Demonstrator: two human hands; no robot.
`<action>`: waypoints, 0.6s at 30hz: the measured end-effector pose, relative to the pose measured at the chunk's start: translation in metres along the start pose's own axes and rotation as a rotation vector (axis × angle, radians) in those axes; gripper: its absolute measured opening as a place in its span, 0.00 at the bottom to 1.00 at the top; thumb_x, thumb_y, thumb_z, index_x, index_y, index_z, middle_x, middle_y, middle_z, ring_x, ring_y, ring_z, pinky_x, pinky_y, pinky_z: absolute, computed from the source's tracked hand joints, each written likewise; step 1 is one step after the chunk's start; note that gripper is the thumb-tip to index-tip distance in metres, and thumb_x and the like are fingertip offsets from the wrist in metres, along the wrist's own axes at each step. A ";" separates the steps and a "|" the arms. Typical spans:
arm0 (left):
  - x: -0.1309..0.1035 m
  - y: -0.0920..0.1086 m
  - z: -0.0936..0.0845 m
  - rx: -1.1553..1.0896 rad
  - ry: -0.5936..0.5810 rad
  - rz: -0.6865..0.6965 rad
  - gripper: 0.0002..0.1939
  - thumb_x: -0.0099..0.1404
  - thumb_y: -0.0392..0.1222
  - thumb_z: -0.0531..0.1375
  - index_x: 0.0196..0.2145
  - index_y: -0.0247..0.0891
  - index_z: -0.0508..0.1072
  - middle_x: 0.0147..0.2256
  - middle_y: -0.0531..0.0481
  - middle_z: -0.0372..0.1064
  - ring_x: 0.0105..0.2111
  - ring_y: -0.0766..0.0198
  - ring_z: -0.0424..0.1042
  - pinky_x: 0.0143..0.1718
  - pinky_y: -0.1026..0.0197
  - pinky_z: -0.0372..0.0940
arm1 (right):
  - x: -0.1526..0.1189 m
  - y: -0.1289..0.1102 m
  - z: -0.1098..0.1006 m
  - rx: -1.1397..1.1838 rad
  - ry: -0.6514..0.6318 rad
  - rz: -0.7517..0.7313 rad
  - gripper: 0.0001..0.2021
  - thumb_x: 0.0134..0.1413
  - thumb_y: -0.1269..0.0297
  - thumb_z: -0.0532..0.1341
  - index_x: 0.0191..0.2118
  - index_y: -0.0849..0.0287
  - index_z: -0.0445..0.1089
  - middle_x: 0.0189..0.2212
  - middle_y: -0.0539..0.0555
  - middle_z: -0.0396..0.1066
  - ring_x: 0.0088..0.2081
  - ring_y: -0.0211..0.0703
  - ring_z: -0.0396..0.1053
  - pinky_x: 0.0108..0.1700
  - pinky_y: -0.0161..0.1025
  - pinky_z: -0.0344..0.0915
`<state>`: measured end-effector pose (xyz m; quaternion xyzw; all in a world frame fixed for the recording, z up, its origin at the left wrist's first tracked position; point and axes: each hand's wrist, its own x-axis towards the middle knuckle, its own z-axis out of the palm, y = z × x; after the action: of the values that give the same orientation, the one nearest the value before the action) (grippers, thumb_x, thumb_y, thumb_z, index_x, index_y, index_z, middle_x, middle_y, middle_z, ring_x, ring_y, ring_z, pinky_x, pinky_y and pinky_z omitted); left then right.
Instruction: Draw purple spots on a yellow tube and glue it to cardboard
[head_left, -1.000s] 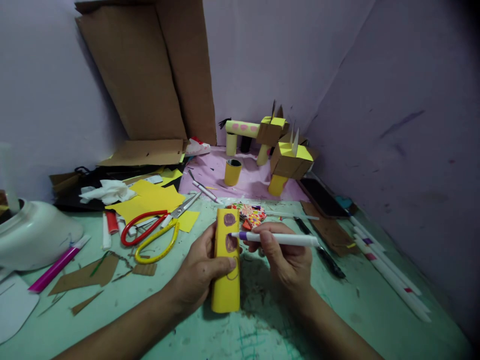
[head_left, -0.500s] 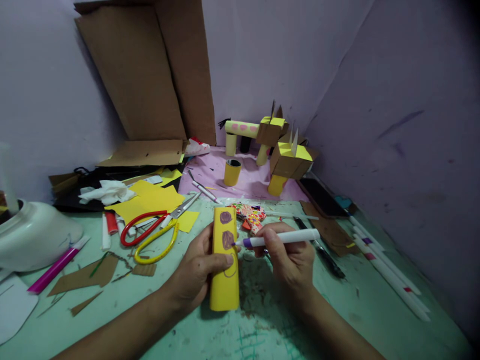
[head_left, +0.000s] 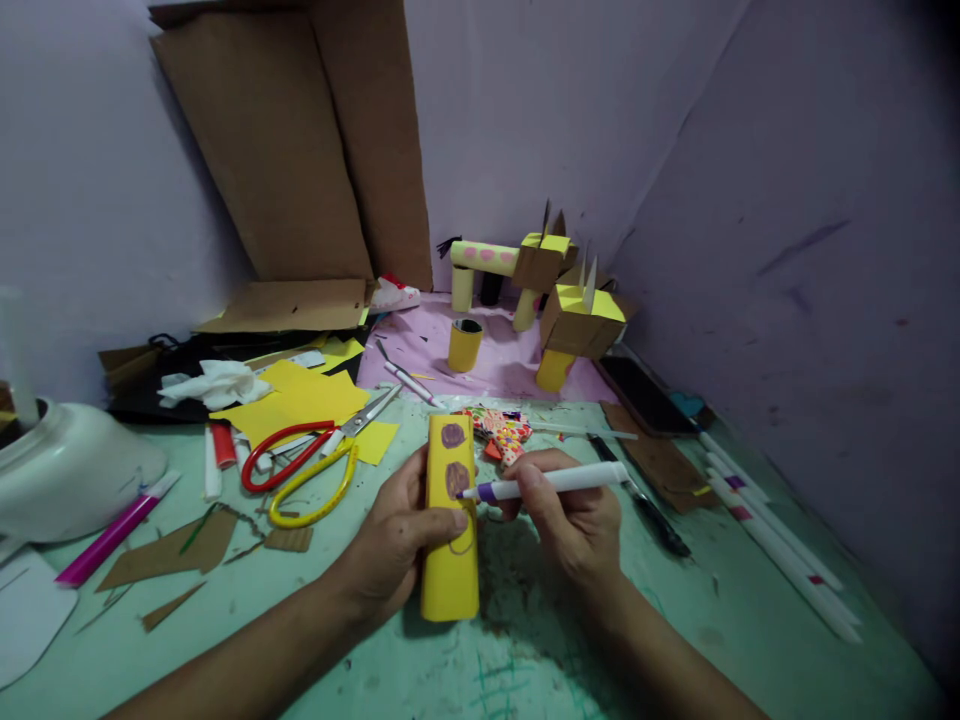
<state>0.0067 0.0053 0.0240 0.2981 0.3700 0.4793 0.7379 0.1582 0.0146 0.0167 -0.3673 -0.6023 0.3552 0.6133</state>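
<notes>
My left hand is closed around a yellow paper tube, its thumb lying across the front. Two filled purple-brown spots show on the upper part of the tube, and an outlined circle sits lower, partly under the thumb. In my right hand is a white marker with a purple collar, held like a pen. The marker's tip touches the tube at the second spot. Just beyond the right hand lies a glue gun with a flowery pattern.
Scissors with red and yellow handles lie left, beside yellow paper and cardboard scraps. Farther back stand a yellow ring and box-headed cardboard figures. Several white markers and a phone lie right.
My right hand has shifted slightly left with the marker, and its tip has moved a little left and down across the second spot. The left hand and tube have barely moved.
</notes>
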 end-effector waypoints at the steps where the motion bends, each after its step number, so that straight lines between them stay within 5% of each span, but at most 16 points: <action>1: 0.000 0.000 0.000 0.000 -0.001 0.002 0.31 0.46 0.28 0.63 0.50 0.38 0.68 0.40 0.47 0.74 0.41 0.55 0.70 0.42 0.58 0.63 | 0.000 -0.001 0.000 -0.001 -0.003 -0.005 0.08 0.58 0.66 0.58 0.29 0.59 0.71 0.17 0.48 0.69 0.19 0.36 0.66 0.21 0.33 0.64; 7: 0.000 0.000 0.002 -0.012 -0.014 -0.007 0.31 0.45 0.29 0.64 0.49 0.38 0.68 0.40 0.47 0.73 0.40 0.55 0.70 0.42 0.56 0.63 | -0.001 -0.003 0.000 -0.020 -0.015 0.006 0.09 0.59 0.64 0.59 0.29 0.59 0.72 0.18 0.48 0.69 0.20 0.37 0.67 0.22 0.34 0.65; 10: 0.000 0.000 0.000 -0.014 0.013 -0.006 0.31 0.44 0.30 0.66 0.49 0.38 0.69 0.37 0.48 0.72 0.36 0.59 0.69 0.39 0.59 0.62 | -0.001 0.001 0.001 0.081 0.110 0.029 0.08 0.59 0.60 0.60 0.33 0.57 0.73 0.21 0.49 0.72 0.21 0.37 0.69 0.24 0.35 0.67; 13: 0.000 0.000 -0.002 -0.011 -0.007 -0.020 0.31 0.44 0.32 0.67 0.49 0.37 0.69 0.36 0.49 0.71 0.35 0.60 0.67 0.38 0.59 0.62 | 0.002 0.006 0.002 0.148 0.220 0.131 0.10 0.59 0.56 0.60 0.43 0.54 0.71 0.31 0.51 0.76 0.29 0.41 0.74 0.34 0.41 0.73; 18: 0.000 -0.001 -0.003 -0.015 -0.087 -0.020 0.37 0.45 0.33 0.68 0.54 0.40 0.66 0.45 0.46 0.70 0.43 0.56 0.67 0.41 0.59 0.62 | 0.007 0.009 0.006 0.194 0.109 0.370 0.18 0.49 0.55 0.68 0.44 0.53 0.65 0.46 0.57 0.74 0.47 0.49 0.73 0.46 0.46 0.71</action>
<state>0.0044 0.0050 0.0217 0.3096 0.3369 0.4611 0.7602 0.1527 0.0253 0.0119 -0.4294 -0.4535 0.4978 0.6018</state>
